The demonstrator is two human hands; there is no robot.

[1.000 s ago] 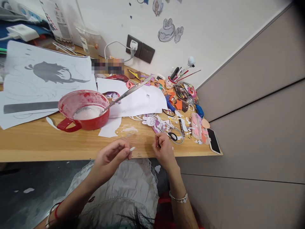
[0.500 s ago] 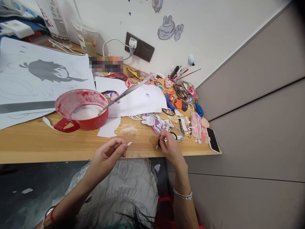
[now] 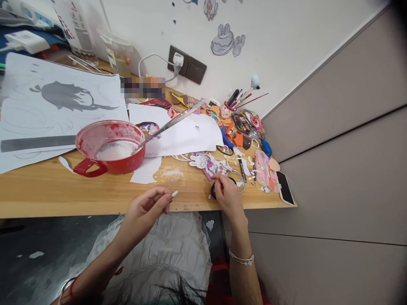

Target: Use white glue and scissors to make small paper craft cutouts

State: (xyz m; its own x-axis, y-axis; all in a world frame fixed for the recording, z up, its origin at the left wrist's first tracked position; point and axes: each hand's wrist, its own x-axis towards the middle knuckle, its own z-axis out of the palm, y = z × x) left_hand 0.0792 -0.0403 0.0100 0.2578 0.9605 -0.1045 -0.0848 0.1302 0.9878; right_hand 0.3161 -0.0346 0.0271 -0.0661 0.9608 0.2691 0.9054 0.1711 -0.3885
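Above the table's front edge, my left hand (image 3: 149, 204) pinches a small white piece (image 3: 174, 193) between thumb and fingertips; its tip sticks out to the right. My right hand (image 3: 226, 192) is closed, thumb against fingers, over a dark round-edged object (image 3: 213, 190) that it partly covers. Whether anything is in that pinch is too small to make out. Just beyond those fingers lie a purple paper scrap (image 3: 209, 170) and a white rabbit cutout (image 3: 198, 161). A clear ring (image 3: 241, 178) shows beside the right hand.
A red enamel cup (image 3: 110, 163) holds white stuff and a long metal-handled utensil (image 3: 170, 126). Drawn sheets (image 3: 38, 123) lie at left, white paper (image 3: 187, 131) behind. Paper scraps, a pen cup (image 3: 227, 110) and a phone (image 3: 285, 188) crowd the right side.
My right hand has shifted slightly left and its fingertips have moved a little. The left hand keeps its pinch on the white piece, slightly to the right of before. The view has tilted slightly.
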